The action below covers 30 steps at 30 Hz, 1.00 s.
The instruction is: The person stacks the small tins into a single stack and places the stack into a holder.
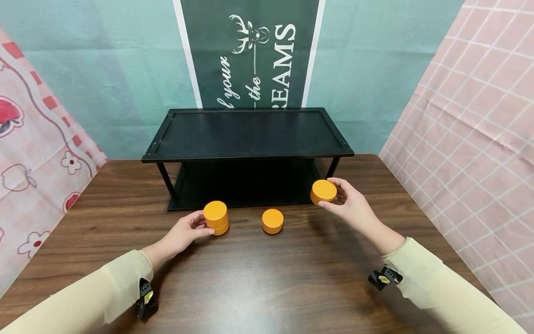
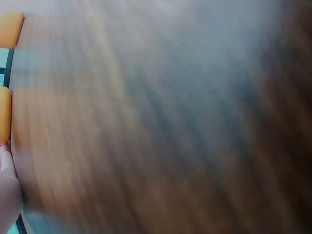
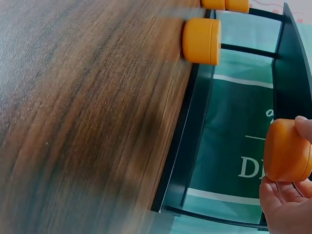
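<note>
Near the front left corner of the black rack, two round orange tins [image 1: 215, 212] stand one on top of the other on the table. My left hand [image 1: 187, 230] grips this stack from its left side, thumb at the lower tin and fingers behind. A single orange tin [image 1: 272, 221] sits on the table in front of the rack's middle. My right hand [image 1: 352, 204] holds another orange tin [image 1: 323, 191] between thumb and fingers, raised by the rack's front right corner. Close up, the right wrist view shows that tin [image 3: 286, 151] with fingers beneath and the thumb at its upper edge.
A black two-level rack [image 1: 250, 134] stands at the back of the brown wooden table [image 1: 267, 283]. Behind it hangs a teal cloth [image 1: 125, 69] with a dark green printed panel. Pink patterned cloths flank the table on both sides.
</note>
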Tool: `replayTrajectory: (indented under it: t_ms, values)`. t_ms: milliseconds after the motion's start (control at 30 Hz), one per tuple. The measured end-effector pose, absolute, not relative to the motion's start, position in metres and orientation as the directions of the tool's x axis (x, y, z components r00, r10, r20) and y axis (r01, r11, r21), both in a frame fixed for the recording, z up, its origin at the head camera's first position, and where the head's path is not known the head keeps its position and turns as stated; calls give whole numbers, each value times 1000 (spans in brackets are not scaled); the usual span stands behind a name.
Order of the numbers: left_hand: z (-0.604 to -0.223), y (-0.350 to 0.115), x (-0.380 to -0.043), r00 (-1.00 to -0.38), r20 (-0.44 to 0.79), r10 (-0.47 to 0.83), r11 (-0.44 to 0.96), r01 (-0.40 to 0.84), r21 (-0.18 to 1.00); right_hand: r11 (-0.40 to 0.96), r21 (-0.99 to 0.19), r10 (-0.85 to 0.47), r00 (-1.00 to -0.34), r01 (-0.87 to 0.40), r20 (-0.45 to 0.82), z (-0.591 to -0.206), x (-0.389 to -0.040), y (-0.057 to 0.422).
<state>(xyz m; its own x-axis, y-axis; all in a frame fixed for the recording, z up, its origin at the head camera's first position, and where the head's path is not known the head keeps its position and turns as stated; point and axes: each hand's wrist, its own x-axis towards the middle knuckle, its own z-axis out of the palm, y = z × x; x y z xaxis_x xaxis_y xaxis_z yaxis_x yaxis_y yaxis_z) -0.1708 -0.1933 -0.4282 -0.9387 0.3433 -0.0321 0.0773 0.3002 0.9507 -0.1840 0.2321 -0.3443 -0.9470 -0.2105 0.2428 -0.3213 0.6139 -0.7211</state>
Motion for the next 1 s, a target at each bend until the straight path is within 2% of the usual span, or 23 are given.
replayTrajectory:
  t_ms: [267,700,1000]
  values:
    - [-428,-193,-173,-936,-19,352,300,93,949,593,-727,-222,-938,-346,266,-346,-188,221]
    - [-429,-196,-170,-938,-41,345,309,72,948,515,-788,-263,-937,-339,231,-352,-194,193]
    - [-429,-194,-173,-934,-26,357,302,89,949,513,-781,-285,-929,-356,237,-351,-199,178]
